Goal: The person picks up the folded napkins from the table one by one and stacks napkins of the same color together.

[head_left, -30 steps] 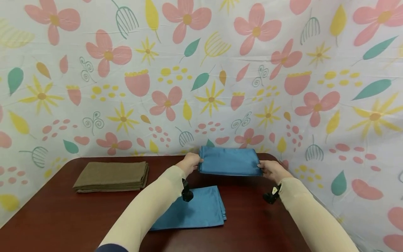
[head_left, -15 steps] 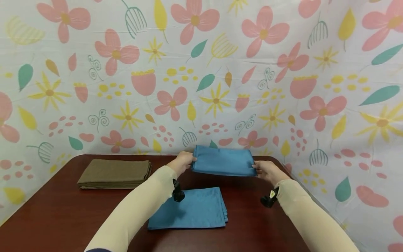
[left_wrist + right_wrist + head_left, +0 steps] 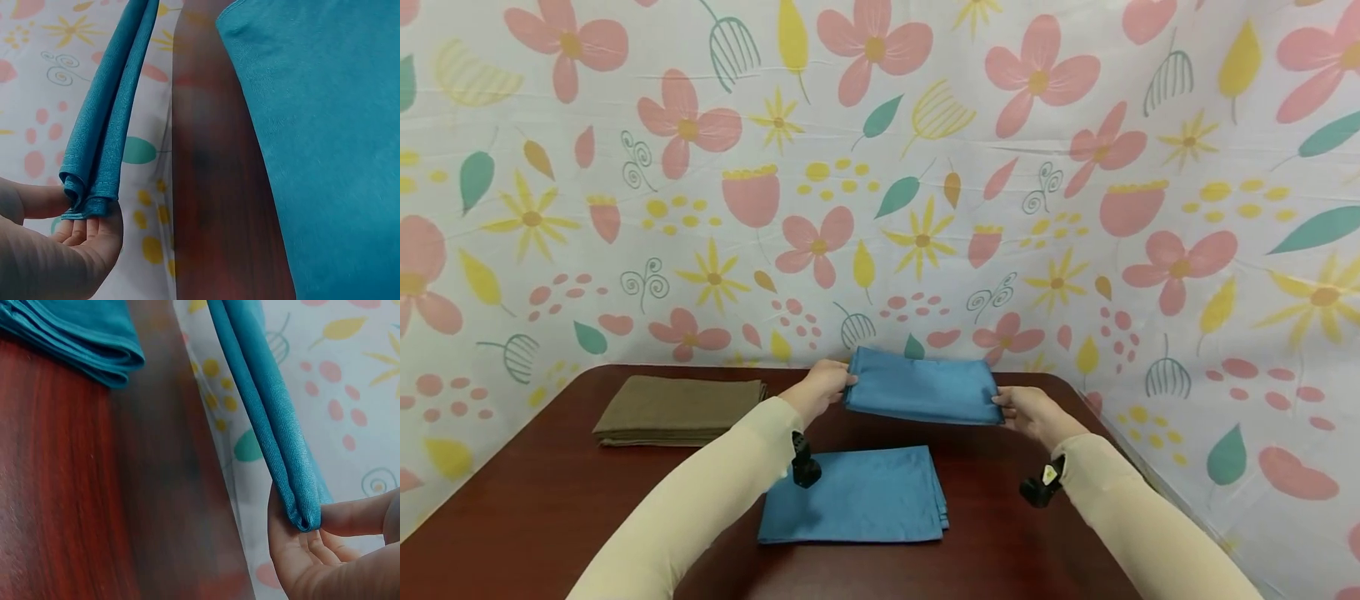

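Note:
A folded blue cloth (image 3: pixel 921 385) is held up over the far part of the table, its flat face toward the head camera. My left hand (image 3: pixel 822 388) pinches its left end between thumb and fingers; in the left wrist view the thumb lies on one side of the folded layers (image 3: pixel 103 125) and the fingers beneath. At the right end my right hand (image 3: pixel 1033 410) grips the other edge, and the right wrist view shows the doubled fold (image 3: pixel 275 437) between thumb and fingers. On the table nearer to me lies a second folded blue cloth (image 3: pixel 865 500), partly behind the left wrist's camera.
A folded brown cloth (image 3: pixel 681 408) lies at the far left of the dark red-brown table (image 3: pixel 520 508), partly covered by my left forearm. Behind the table's far edge hangs a white sheet (image 3: pixel 880 208) printed with flowers.
Both hands keep hold of the raised blue cloth, which has shifted slightly left relative to the table. The head view has turned a little, and the other cloths stay where they lie.

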Demonstrator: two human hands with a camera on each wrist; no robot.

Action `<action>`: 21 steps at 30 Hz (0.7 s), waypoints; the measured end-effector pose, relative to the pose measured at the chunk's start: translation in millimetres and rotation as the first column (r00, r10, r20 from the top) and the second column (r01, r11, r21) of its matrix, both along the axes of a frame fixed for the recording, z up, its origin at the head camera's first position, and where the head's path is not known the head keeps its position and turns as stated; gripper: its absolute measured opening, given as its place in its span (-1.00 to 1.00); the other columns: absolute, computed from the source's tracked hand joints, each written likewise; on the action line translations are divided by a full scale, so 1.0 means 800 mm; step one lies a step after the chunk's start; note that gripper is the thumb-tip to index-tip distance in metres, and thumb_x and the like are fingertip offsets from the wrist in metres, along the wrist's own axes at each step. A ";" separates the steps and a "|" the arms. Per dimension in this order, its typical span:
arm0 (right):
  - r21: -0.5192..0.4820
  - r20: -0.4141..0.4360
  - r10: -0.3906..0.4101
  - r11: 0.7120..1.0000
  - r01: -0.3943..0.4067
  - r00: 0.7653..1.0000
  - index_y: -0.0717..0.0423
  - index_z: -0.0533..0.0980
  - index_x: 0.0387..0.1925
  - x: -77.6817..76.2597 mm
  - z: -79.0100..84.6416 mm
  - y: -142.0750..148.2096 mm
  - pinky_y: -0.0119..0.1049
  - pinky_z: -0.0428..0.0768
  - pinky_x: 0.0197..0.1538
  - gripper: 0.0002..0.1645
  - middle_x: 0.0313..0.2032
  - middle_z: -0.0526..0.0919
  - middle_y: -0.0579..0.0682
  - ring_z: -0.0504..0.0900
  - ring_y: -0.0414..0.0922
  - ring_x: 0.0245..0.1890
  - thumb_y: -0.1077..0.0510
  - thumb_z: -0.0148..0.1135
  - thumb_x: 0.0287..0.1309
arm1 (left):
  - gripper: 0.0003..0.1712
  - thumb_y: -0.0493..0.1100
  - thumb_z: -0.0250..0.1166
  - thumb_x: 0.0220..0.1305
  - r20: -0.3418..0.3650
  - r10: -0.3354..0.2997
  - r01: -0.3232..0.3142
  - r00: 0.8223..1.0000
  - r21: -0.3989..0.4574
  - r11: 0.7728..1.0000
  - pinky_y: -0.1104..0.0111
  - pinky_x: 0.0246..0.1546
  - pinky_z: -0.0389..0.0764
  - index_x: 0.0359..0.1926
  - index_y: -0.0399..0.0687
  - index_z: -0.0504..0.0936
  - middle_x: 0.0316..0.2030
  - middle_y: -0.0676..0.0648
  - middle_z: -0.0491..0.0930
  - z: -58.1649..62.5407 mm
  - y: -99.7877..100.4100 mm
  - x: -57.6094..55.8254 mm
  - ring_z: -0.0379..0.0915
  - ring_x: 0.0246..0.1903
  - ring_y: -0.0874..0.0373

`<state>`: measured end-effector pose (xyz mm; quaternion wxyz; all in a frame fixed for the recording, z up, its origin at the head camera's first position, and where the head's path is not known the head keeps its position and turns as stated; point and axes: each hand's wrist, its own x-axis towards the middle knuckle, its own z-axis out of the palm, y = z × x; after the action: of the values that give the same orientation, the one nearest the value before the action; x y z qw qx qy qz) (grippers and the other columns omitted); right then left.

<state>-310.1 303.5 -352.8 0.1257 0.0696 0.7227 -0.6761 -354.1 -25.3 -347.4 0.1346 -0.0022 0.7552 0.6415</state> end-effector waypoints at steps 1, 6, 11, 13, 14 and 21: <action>-0.005 0.003 0.005 1.000 -0.004 1.000 0.38 -0.15 0.48 0.001 0.000 -0.002 -0.02 0.17 -0.02 -0.31 0.09 0.17 0.19 0.08 -0.15 -0.44 0.35 -0.19 0.44 | -0.52 -0.35 0.10 0.40 -0.003 -0.002 0.002 1.000 -0.001 1.000 0.06 0.30 0.41 0.32 -0.32 0.38 0.34 -0.25 0.31 0.000 -0.003 0.001 0.29 0.31 -0.14; -0.003 0.005 0.017 1.000 -0.017 1.000 0.37 -0.16 0.48 0.003 0.001 -0.013 -0.10 0.24 0.04 -0.30 0.13 0.19 0.20 0.16 -0.17 -0.44 0.35 -0.18 0.43 | -0.48 -0.34 0.10 0.41 -0.009 -0.008 0.008 1.000 0.003 1.000 0.05 0.31 0.39 0.35 -0.32 0.33 0.36 -0.26 0.29 0.002 -0.018 0.008 0.25 0.34 -0.15; 0.019 -0.014 0.045 0.999 -0.045 0.999 0.39 -0.17 0.48 0.008 0.004 -0.021 0.03 0.29 0.39 -0.26 0.42 -0.05 0.44 0.31 0.21 0.21 0.34 -0.13 0.42 | -0.48 -0.35 0.09 0.41 -0.006 -0.002 0.002 1.000 0.017 1.000 0.06 0.28 0.43 0.36 -0.32 0.31 0.33 -0.28 0.33 0.002 -0.030 0.014 0.31 0.30 -0.16; 0.025 -0.023 0.051 0.998 -0.050 0.998 0.40 -0.17 0.48 0.009 0.005 -0.025 0.06 0.27 0.41 -0.26 0.45 -0.13 0.45 0.20 0.26 0.31 0.33 -0.12 0.43 | -0.47 -0.35 0.10 0.41 -0.004 0.014 -0.014 1.000 0.009 1.000 0.06 0.28 0.43 0.36 -0.31 0.31 0.33 -0.27 0.33 0.002 -0.034 0.017 0.32 0.30 -0.15; 0.028 -0.025 0.053 0.998 -0.052 0.998 0.40 -0.16 0.48 0.010 0.006 -0.028 0.04 0.29 0.39 -0.26 0.42 -0.09 0.46 0.28 0.25 0.22 0.33 -0.11 0.42 | -0.48 -0.35 0.10 0.41 -0.003 0.023 -0.023 1.000 0.007 1.000 0.06 0.28 0.43 0.35 -0.31 0.32 0.33 -0.27 0.33 0.001 -0.036 0.019 0.32 0.29 -0.15; 0.027 -0.010 0.064 0.998 -0.063 0.998 0.37 -0.14 0.48 0.018 0.003 -0.045 0.02 0.26 0.43 -0.27 0.45 -0.10 0.40 0.25 0.14 0.24 0.31 -0.10 0.43 | -0.55 -0.34 0.09 0.41 -0.016 0.097 -0.097 0.995 -0.001 0.995 0.03 0.29 0.42 0.29 -0.36 0.40 0.21 -0.30 0.46 -0.013 -0.054 0.037 0.49 0.08 -0.05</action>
<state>-296.0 267.6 -350.1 0.1424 0.0447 0.7342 -0.6623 -324.3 -68.7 -357.9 0.0974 -0.0337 0.7558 0.6466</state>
